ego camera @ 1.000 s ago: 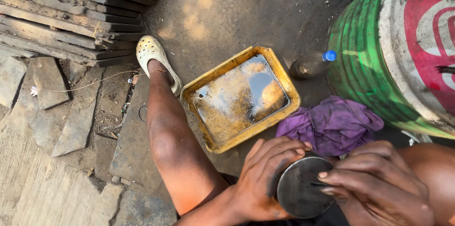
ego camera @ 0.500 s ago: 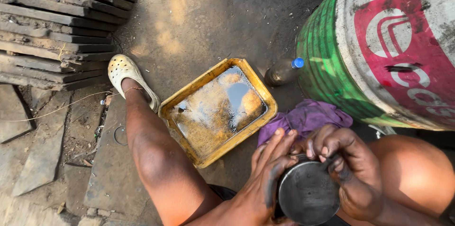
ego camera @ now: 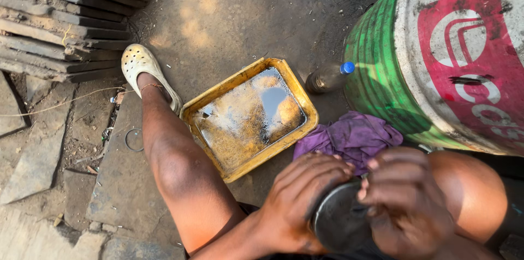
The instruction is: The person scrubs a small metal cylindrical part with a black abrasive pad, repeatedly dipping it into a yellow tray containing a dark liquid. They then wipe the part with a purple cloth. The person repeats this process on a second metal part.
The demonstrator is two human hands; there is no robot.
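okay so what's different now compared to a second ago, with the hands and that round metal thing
Both hands kept hold of the dark round metal part. The right hand, which lay over its top, now grips its right side; the left hand stays curled on the left edge. The camera's view drifted. The yellow rectangular tray of oily liquid, the purple rag, the blue-capped bottle and the green drum lie unmoved.

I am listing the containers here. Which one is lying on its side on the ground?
The small bottle with the blue cap, beside the green drum. The yellow tray lies flat, open side up, holding dark liquid.
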